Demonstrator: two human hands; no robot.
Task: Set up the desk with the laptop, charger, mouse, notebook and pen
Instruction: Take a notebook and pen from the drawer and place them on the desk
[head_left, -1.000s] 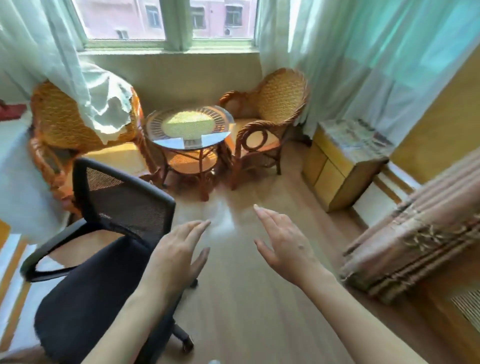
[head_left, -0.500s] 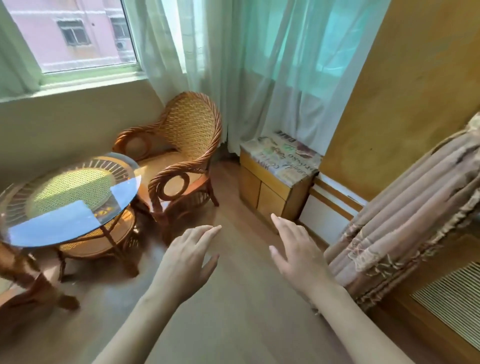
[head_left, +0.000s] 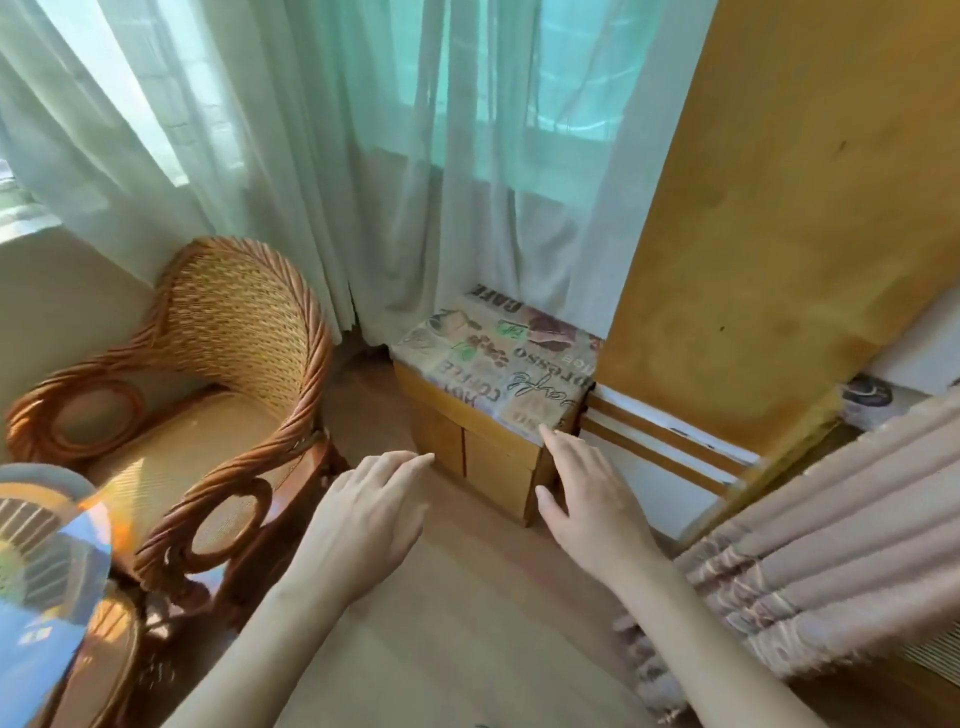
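No laptop, charger, mouse, notebook, pen or desk shows in the head view. My left hand is held out in front of me over the wooden floor, palm down, fingers loosely apart and empty. My right hand is stretched forward beside it, fingers apart and empty, its fingertips in line with the front corner of a low wooden cabinet.
The cabinet top carries a printed coffee-themed cover. A wicker armchair stands left, a glass-topped round table at the far left edge. Sheer curtains hang behind, a mustard wall and a pink pleated drape right.
The view has swung right: the black office chair and left wicker chair left the frame, the cabinet and mustard wall came to the centre. Both hands stay raised, open and empty.
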